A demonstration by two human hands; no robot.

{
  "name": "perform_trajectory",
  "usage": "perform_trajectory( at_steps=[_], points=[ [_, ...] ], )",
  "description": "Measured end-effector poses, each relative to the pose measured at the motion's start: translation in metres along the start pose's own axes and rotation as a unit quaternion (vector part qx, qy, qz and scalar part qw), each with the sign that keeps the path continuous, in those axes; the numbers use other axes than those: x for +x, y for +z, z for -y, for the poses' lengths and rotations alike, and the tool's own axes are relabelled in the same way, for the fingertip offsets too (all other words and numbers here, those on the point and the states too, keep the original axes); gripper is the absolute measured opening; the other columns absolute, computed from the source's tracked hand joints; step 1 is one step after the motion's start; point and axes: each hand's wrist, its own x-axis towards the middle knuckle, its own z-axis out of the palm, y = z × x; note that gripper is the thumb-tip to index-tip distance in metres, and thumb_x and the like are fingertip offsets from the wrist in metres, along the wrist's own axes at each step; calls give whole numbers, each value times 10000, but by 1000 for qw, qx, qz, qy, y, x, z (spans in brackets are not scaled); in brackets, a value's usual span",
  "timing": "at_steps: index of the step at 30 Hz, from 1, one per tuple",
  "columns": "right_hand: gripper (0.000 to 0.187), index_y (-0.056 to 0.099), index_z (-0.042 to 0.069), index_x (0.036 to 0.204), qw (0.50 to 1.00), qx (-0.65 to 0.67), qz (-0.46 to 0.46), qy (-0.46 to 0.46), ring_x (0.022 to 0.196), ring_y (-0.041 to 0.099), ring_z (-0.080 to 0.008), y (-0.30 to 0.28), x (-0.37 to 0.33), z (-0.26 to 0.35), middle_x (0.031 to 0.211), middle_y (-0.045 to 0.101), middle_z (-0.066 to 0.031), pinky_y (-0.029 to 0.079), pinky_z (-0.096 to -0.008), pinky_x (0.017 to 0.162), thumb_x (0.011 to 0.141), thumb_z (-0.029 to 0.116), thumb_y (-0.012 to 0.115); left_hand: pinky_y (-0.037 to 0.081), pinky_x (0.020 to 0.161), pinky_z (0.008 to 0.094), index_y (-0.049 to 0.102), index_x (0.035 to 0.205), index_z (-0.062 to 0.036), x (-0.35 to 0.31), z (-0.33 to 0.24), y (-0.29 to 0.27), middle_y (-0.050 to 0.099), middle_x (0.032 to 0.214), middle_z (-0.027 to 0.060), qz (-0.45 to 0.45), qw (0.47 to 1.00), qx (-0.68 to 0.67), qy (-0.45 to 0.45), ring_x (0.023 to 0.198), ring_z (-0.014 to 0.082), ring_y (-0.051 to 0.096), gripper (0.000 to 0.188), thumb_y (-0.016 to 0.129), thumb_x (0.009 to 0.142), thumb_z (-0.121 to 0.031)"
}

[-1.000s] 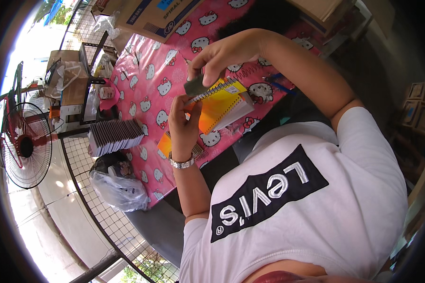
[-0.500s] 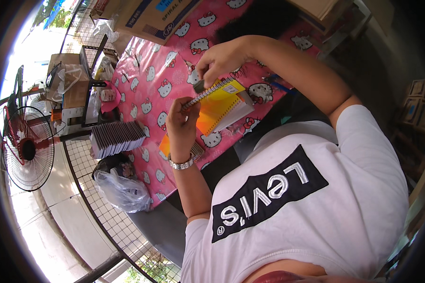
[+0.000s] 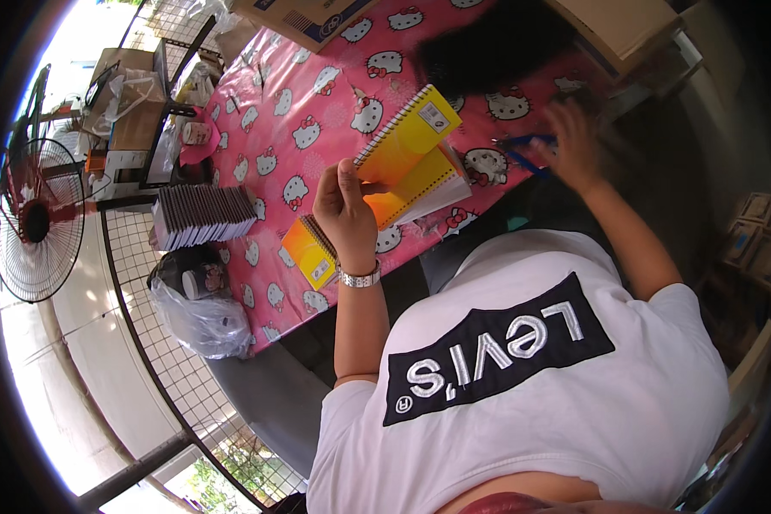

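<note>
My left hand (image 3: 347,206), with a metal watch on its wrist, grips a yellow-orange spiral notebook (image 3: 420,128) by its lower left end. The wire coil runs along the notebook's upper left edge. Beneath it lie a yellow cover sheet with punched holes (image 3: 411,193) and white pages (image 3: 441,199). Another yellow spiral notebook (image 3: 314,257) rests beside my left wrist. Over the table's right side, my right hand (image 3: 574,150) is somewhat blurred, its fingers apart and nothing seen in them. Its thumb is close to a blue-handled tool (image 3: 527,152); whether they touch is unclear.
A pink patterned cloth (image 3: 317,128) covers the table. Along its left edge stand a row of dark-spined notebooks (image 3: 201,214) and a clear plastic bag (image 3: 201,321). Cardboard boxes (image 3: 304,19) sit at the back, with a black furry patch (image 3: 488,51) between them. A fan (image 3: 34,221) stands left.
My right hand has left the notebook's coil and moved right, toward the blue-handled tool, its fingers spreading. My left hand still holds the notebook, whose cover now shows more fully.
</note>
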Motion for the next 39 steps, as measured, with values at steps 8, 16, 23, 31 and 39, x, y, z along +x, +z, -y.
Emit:
perform_trajectory(
  at_steps=[8,16,23,31,39],
  points=[
    [605,576,53,1303,966,190,165,-63,1177,535,-330,12,-9,14,1225,562,-166,426,-432,1031,761,220,785,601,673,281,600,1147,62,-3,-11,11,678,956,108,13,998,-15,55,769,175,701,192,587,975,-24],
    [561,629,80,1268,926,357,-95,-73,1041,609,-274,-99,64,101,1155,582,-120,513,-390,913,739,200,772,577,682,253,614,1143,62,-2,-1,7,697,990,100,26,998,-23,58,791,160,706,193,606,958,6],
    [610,612,26,1281,905,384,-9,-180,1083,576,-305,-106,86,177,1185,564,-143,517,-418,901,723,187,796,573,768,259,617,1173,78,-5,-1,8,704,1010,99,15,995,-75,55,886,141,690,237,581,939,73],
    [588,565,-55,1316,763,599,242,-8,958,648,-230,-113,85,180,1051,633,-170,518,-306,871,806,168,756,555,813,262,645,1148,75,-14,7,9,702,1030,96,-40,993,22,113,902,140,679,268,556,905,147],
    [520,597,57,1283,871,476,124,-4,1085,594,-267,-95,84,128,1144,590,-133,472,-373,970,786,133,730,607,608,258,616,1131,34,-24,12,-44,684,1025,107,-251,962,-91,58,821,147,680,187,599,952,-17]
  ],
)
